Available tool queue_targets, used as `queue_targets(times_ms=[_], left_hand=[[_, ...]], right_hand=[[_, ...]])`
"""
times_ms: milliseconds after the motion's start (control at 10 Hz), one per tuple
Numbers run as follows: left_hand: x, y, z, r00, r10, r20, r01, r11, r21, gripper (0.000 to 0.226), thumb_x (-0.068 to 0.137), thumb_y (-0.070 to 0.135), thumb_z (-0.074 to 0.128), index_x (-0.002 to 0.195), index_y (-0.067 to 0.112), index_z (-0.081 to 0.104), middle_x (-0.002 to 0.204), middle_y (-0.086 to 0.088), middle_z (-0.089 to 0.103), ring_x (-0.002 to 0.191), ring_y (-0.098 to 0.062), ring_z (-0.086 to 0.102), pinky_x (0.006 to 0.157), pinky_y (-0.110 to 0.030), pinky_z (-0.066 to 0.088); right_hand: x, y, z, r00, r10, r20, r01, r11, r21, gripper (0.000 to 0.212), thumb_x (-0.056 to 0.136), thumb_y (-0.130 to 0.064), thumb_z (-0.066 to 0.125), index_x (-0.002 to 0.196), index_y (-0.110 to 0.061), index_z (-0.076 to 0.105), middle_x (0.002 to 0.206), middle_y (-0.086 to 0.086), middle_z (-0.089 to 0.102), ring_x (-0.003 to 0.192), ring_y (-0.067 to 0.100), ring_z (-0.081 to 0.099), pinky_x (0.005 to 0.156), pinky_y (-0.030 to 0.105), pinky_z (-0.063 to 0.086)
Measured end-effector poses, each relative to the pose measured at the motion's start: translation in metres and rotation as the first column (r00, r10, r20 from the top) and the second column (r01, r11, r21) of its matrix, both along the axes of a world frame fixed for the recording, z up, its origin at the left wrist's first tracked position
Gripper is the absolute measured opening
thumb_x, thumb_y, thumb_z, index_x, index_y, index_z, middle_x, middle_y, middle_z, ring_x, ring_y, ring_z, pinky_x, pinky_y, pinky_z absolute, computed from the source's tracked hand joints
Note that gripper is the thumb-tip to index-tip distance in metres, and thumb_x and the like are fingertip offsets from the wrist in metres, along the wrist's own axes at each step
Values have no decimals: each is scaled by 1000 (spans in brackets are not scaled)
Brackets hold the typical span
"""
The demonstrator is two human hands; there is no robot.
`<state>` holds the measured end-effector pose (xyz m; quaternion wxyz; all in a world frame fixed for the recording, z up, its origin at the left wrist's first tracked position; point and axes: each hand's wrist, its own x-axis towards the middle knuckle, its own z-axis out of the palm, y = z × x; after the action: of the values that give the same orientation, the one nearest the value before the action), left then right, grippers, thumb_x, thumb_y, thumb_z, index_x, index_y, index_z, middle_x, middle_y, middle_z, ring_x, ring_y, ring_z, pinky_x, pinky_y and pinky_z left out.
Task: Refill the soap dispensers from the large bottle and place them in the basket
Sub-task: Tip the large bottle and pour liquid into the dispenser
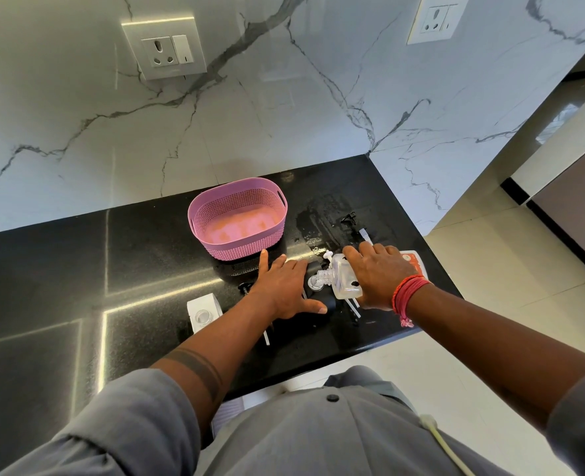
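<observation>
My right hand (377, 273) grips a clear dispenser bottle (339, 281) tipped on its side, its open neck pointing left. My left hand (282, 286) rests with fingers spread against a black dispenser (330, 304), which sits between thumb and forefinger and is hard to make out on the black counter (129, 269). A white dispenser (203, 312) with an open top stands to the left of my left wrist. The pink woven basket (237, 219) stands empty behind my hands. An orange-and-white refill container (413, 261) lies partly hidden under my right hand.
Loose pump heads lie about: a black one (349, 218) behind my right hand, a white one (327, 254) by the clear bottle, another black one (244, 288) left of my left hand. Liquid is smeared on the counter right of the basket. The counter ends just right of my right wrist.
</observation>
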<state>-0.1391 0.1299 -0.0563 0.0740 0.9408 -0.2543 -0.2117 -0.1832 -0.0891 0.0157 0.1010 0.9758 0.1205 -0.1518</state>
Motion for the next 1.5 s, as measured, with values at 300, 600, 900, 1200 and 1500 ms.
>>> queue_targets(times_ms=[300,600,900,1200,1500], left_hand=[[0,0,1,1000,-1,-4,1,1000,4,127,71,97,50,165,20,14,170,-6,28,159,-32,11,120,-63,-21],[0,0,2,1000,-2,-5,2,1000,3,127,71,97,51,165,19,14,169,-6,28,159,-33,11,120,-63,-20],[0,0,1,1000,-2,-4,2,1000,1,126,71,97,51,165,20,14,170,-6,28,159,-33,11,120,-63,-20],[0,0,2,1000,-3,-1,3,1000,10,127,71,97,50,165,20,14,170,-6,27,160,-33,10,120,-64,-20],[0,-1,2,1000,-3,-4,3,1000,15,126,72,96,51,165,19,13,170,-7,27,160,-32,10,120,-63,-21]], right_hand=[[0,0,0,1000,-3,1,3,1000,4,101,73,-55,81,151,-22,26,137,10,53,124,32,56,107,52,46],[0,0,0,1000,3,6,-3,1000,-3,101,73,-55,81,151,-22,26,137,10,53,123,31,56,107,51,46],[0,1,0,1000,3,7,-3,1000,-6,102,72,-55,82,151,-23,25,137,9,52,123,31,55,107,51,46],[0,1,0,1000,1,3,-1,1000,-3,102,71,-55,82,150,-23,26,137,9,52,124,31,55,107,51,45],[0,1,1,1000,3,2,-3,1000,-11,101,73,-54,82,151,-23,25,138,10,52,124,31,55,107,52,45]])
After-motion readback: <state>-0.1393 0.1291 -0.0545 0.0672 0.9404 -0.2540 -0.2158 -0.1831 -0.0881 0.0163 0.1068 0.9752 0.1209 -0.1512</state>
